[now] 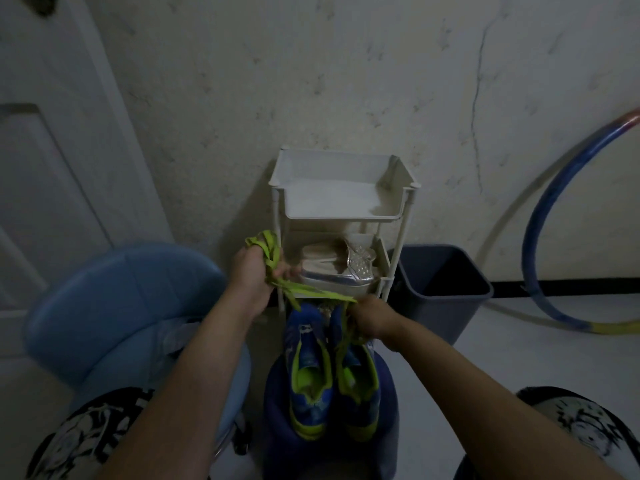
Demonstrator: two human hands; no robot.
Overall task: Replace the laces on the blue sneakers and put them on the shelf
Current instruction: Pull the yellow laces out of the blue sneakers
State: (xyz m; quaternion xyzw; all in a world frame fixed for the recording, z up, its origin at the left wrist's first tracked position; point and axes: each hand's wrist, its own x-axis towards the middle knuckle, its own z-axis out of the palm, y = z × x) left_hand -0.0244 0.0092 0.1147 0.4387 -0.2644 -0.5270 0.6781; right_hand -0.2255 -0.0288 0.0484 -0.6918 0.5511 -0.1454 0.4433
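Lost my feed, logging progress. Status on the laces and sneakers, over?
Left hand grips bunched green laces. Right hand pinches lace over blue sneakers. Sneakers on stool, unshelved. Silver shoes occupy middle shelf.

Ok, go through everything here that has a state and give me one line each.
green lace, stretched between both hands.
left hand, grips a bunch of the lace.
right hand, pinches the lace over the right sneaker.
left sneaker, on the stool, no lace visible.
right sneaker, on the stool, not yet shelved.
shelf, middle tier holds silver shoes.
bin, upright, open top.
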